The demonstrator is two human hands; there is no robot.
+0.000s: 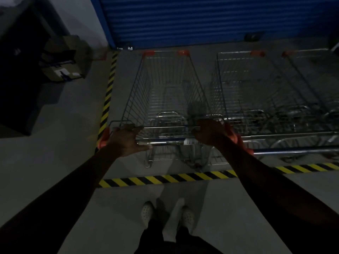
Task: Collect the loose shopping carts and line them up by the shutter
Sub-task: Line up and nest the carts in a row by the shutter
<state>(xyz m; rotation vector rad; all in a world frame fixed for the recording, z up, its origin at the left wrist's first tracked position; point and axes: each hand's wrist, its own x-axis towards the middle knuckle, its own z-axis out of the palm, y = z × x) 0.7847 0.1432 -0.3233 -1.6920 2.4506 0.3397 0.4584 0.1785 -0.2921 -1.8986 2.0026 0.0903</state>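
The cart [165, 92] is right in front of me, nose toward the shutter [201, 21], sitting leftmost in the row with a strip of bare floor between its front and the blue slats. I've got its handle [165, 142] in both hands. My left hand [126, 140] is wrapped over the bar near the orange end cap, thumb lying out along the metal. My right hand [209, 132] is curled tight round the other end. Just beside me on the right stands the second cart [247, 88], with a third cart [311, 79] past it, both already parked facing the same way. The striped tape [165, 178] marks the bay, one strip behind the wheels and another running up the left side. Boxes [62, 59] sit off to the left against the wall, well clear. Now the risks as I read them. The gap to the second cart is narrow at the handle end, so any drift right could knock the baskets together or snag my end cap on its bar. Too hard a shove and the nose bangs the shutter. Overcorrect left and the wheels ride over the side tape, leaving the line crooked. It's dim here, so judging that front gap is tricky. I'd go gently and straight.
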